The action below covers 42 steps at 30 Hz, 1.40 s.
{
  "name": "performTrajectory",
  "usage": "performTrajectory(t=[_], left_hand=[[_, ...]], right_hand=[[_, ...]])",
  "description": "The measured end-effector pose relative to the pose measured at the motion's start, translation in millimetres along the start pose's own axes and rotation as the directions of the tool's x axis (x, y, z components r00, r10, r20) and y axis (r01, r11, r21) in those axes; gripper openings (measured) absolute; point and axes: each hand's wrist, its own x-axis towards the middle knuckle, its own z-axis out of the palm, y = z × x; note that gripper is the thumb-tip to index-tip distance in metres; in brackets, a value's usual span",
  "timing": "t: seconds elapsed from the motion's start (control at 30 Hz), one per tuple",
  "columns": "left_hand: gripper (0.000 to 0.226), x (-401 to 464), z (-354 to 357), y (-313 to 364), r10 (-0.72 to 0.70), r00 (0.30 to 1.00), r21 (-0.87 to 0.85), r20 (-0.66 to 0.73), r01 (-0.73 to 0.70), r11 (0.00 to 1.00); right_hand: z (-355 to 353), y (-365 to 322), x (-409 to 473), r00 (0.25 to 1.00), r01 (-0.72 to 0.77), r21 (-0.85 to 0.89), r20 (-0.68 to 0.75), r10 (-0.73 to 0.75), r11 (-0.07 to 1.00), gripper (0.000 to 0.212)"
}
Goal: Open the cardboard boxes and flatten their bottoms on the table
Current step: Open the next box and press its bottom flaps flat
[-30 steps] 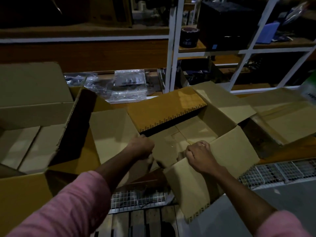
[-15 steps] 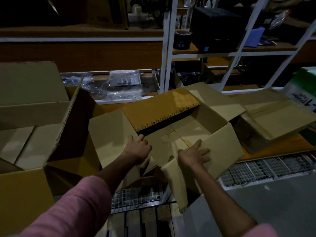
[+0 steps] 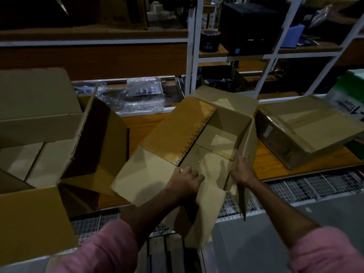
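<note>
You are midway through opening the middle cardboard box (image 3: pixel 199 146), which sits on the wooden bench (image 3: pixel 269 164) with its near end hanging over the bench edge toward you. Its top flaps are spread: a taped flap (image 3: pixel 177 133) lies out to the far left, a plain one (image 3: pixel 145 174) to the near left, and the near flap (image 3: pixel 204 209) hangs down over the edge. Inside, the bottom flaps (image 3: pixel 214 152) meet along a taped seam and look nearly flat, though the light is too dim to be sure.

Your left hand (image 3: pixel 184 184) rests on the near rim with fingers reaching into the box, loosely bent; this grip looks unclenched, pressing rather than holding. Your right hand (image 3: pixel 241 170) lies with straight fingers against the right wall (image 3: pixel 246 140), an open grip steadying that side.

The step in hand, by my reading, is squaring the box and seating its bottom. Next, slide the box fully onto the bench, then press both palms down on the bottom flaps until they lie level.

A larger opened box (image 3: pixel 59 154) stands at the left, and a sealed box (image 3: pixel 307 131) lies to the right.
</note>
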Motion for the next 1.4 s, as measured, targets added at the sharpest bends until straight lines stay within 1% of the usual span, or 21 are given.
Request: performTrajectory(t=[0.07,0.13,0.2,0.33,0.37,0.43,0.47,0.5,0.53,0.63,0.7,0.73,0.77,0.8,0.87,0.97,1.1,1.17,1.27,1.33,1.4], left_hand=[[0.047,3,1,-7,0.026,0.998,0.017,-0.05,-0.025,1.0],[0.052,3,0,-19,0.014,1.0,0.0,-0.023,-0.014,1.0],[0.055,2,1,-28,-0.014,1.0,0.0,0.013,0.014,1.0],[0.047,-2,3,-12,-0.03,0.999,0.046,-0.026,0.031,0.998],[0.045,-3,5,-6,-0.03,0.999,0.058,-0.033,0.032,0.998],[0.044,-7,8,1,-0.02,0.999,0.075,-0.036,0.023,0.997],[0.044,-8,10,3,-0.012,0.999,0.077,-0.038,0.015,0.997],[0.045,-9,11,6,-0.004,0.999,0.079,-0.042,0.007,0.997],[0.046,-9,11,9,-0.001,0.999,0.082,-0.047,0.005,0.997],[0.048,-9,9,22,-0.044,0.999,0.064,-0.016,0.045,0.997],[0.046,-11,7,32,-0.067,0.998,0.06,0.008,0.066,0.996],[0.045,-13,6,38,-0.066,0.998,0.061,0.014,0.065,0.996],[0.045,-16,5,44,-0.06,0.998,0.059,0.017,0.059,0.996],[0.044,-19,5,51,-0.054,0.998,0.056,0.017,0.053,0.997],[0.043,-26,6,66,-0.041,0.999,0.044,0.012,0.04,0.998],[0.04,-36,7,89,0.0,1.0,0.021,-0.015,0.001,1.0],[0.04,-46,6,98,0.186,0.979,0.005,-0.081,-0.186,0.983],[0.051,-49,3,89,0.26,0.961,0.004,-0.095,-0.261,0.965],[0.072,-49,-3,69,0.267,0.961,-0.06,-0.076,-0.271,0.961],[0.075,-44,-8,60,0.264,0.961,-0.103,-0.085,-0.272,0.957],[0.072,-36,-13,53,0.255,0.959,-0.082,-0.124,-0.266,0.96]], right_hand=[[-10,15,2,0.998,0.035,-0.015,0.043,-0.034,0.999,0.095],[-15,26,2,0.996,0.076,-0.014,0.044,-0.075,0.997,0.092],[-15,32,2,0.996,0.093,-0.033,0.008,-0.093,0.995,0.083],[1,21,-5,0.988,0.06,-0.204,-0.127,-0.087,0.977,0.056],[6,16,-10,0.982,0.072,-0.248,-0.153,-0.112,0.966,0.05],[15,7,-24,0.96,0.155,-0.363,-0.164,-0.227,0.919,0.041],[19,4,-31,0.947,0.21,-0.401,-0.143,-0.287,0.892,0.037],[23,2,-39,0.939,0.266,-0.385,-0.103,-0.328,0.884,0.035],[27,-2,-48,0.938,0.313,-0.33,-0.043,-0.345,0.891,0.033],[34,-7,-77,0.917,0.387,-0.177,0.177,-0.358,0.905,0.032],[33,-5,-95,0.899,0.401,-0.142,0.248,-0.36,0.905,0.03],[32,-2,-104,0.899,0.388,-0.148,0.278,-0.339,0.91,0.024],[31,2,-112,0.896,0.386,-0.193,0.312,-0.317,0.902,0.018],[30,5,-121,0.897,0.381,-0.254,0.334,-0.289,0.889,0.021],[30,12,-136,0.91,0.377,-0.391,0.328,-0.255,0.84,0.032],[30,21,-154,0.919,0.388,-0.498,0.271,-0.286,0.775,0.027],[15,27,-174,0.905,0.421,-0.708,0.283,-0.319,0.567,0.04],[1,29,-175,0.905,0.412,-0.756,0.276,-0.324,0.509,0.039],[-22,30,-161,0.912,0.396,-0.803,0.29,-0.29,0.445,0.042],[-36,26,-147,0.91,0.389,-0.837,0.285,-0.3,0.384,0.044],[-48,21,-131,0.905,0.389,-0.85,0.28,-0.321,0.355,0.045]])
